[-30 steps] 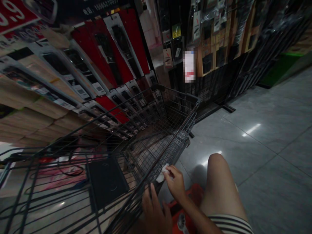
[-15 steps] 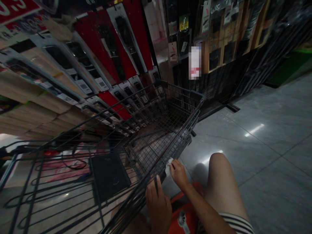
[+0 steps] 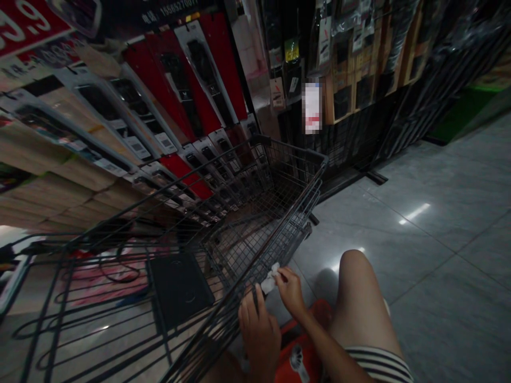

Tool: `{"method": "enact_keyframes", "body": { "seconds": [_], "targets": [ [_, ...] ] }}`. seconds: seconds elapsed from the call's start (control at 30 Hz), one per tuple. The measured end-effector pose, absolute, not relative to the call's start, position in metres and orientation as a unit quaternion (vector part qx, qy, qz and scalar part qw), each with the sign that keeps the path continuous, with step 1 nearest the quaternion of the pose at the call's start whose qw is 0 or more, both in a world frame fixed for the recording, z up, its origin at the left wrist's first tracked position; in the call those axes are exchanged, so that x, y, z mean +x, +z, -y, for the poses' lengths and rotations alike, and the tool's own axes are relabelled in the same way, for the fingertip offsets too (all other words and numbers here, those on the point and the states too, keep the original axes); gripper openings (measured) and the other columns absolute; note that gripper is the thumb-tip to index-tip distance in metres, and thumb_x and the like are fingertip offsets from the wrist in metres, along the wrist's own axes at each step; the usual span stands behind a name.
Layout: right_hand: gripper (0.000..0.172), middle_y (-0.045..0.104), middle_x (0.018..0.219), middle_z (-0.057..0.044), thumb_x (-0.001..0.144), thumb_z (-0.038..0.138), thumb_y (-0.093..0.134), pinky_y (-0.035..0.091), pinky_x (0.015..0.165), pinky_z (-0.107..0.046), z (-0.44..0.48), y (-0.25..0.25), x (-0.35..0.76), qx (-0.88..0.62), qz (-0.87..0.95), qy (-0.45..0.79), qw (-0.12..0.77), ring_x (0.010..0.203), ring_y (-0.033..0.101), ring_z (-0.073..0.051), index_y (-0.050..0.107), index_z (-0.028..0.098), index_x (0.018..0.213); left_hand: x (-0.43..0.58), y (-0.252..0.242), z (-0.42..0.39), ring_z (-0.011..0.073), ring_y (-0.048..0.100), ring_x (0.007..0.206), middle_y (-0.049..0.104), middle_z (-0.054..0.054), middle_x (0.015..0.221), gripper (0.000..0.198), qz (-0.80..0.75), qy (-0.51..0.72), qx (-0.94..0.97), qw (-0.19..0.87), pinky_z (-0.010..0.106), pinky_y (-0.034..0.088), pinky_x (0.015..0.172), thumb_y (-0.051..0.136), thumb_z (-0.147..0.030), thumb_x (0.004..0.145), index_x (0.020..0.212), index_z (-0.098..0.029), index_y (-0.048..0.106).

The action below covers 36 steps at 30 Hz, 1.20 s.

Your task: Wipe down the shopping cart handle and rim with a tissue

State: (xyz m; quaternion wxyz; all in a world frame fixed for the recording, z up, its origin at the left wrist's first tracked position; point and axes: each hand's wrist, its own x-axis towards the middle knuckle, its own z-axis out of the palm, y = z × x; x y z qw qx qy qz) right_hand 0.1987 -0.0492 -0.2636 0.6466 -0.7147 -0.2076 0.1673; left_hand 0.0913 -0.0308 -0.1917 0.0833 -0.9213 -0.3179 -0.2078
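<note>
fingers (image 3: 281, 275) pinch white wipe (image 3: 270, 281) | cart (image 3: 315, 159): black pad (image 3: 178, 287) inside

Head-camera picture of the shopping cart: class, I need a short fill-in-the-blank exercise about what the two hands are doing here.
1. The right hand presses a small ____ cloth against the cart.
2. The left hand grips the wire side of the shopping ____.
3. The floor is laid with grey ____.
4. A flat ____ panel lies inside the cart's basket.

Missing words: white; cart; tiles; black
</note>
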Motion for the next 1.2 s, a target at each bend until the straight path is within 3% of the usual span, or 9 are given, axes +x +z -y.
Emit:
{"method": "enact_keyframes", "body": {
  "seconds": [0.4, 0.57, 0.77, 1.2],
  "targets": [
    [0.017, 0.057, 0.066, 0.0, 0.079, 0.016, 0.052, 0.04, 0.055, -0.021, 0.039, -0.21, 0.179, -0.647, 0.216, 0.23, 0.694, 0.06, 0.051, -0.012, 0.066, 0.019, 0.07, 0.088, -0.195, 0.029, 0.0264, 0.047, 0.11, 0.052, 0.015, 0.117, 0.068, 0.316, -0.226, -0.919, 0.061, 0.044, 0.044, 0.091, 0.039, -0.005, 0.078, 0.143, -0.012, 0.02],
    [0.017, 0.059, 0.07, -0.002, 0.081, 0.015, 0.05, 0.042, 0.063, -0.024, 0.037, -0.228, 0.182, -0.672, 0.249, 0.181, 0.673, 0.067, 0.053, -0.014, 0.063, 0.019, 0.07, 0.088, -0.194, 0.03, 0.0276, 0.046, 0.112, 0.051, 0.016, 0.12, 0.072, 0.33, -0.218, -0.917, 0.061, 0.045, 0.043, 0.092, 0.039, -0.006, 0.078, 0.145, -0.012, 0.015],
    [0.02, 0.055, 0.066, -0.002, 0.082, 0.015, 0.047, 0.04, 0.06, -0.024, 0.037, -0.264, 0.197, -0.728, 0.269, 0.147, 0.613, 0.064, 0.052, -0.015, 0.059, 0.019, 0.066, 0.088, -0.194, 0.03, 0.0275, 0.047, 0.111, 0.052, 0.015, 0.119, 0.073, 0.342, -0.203, -0.916, 0.048, 0.044, 0.044, 0.091, 0.04, -0.006, 0.077, 0.145, -0.012, 0.013],
    [0.022, 0.057, 0.072, -0.004, 0.085, 0.015, 0.042, 0.044, 0.067, -0.027, 0.038, -0.277, 0.198, -0.743, 0.317, 0.101, 0.58, 0.07, 0.055, -0.017, 0.059, 0.02, 0.073, 0.092, -0.192, 0.027, 0.0264, 0.047, 0.113, 0.051, 0.015, 0.121, 0.074, 0.336, -0.204, -0.919, 0.044, 0.044, 0.043, 0.094, 0.04, -0.003, 0.076, 0.145, -0.012, 0.015]
  ]
}}
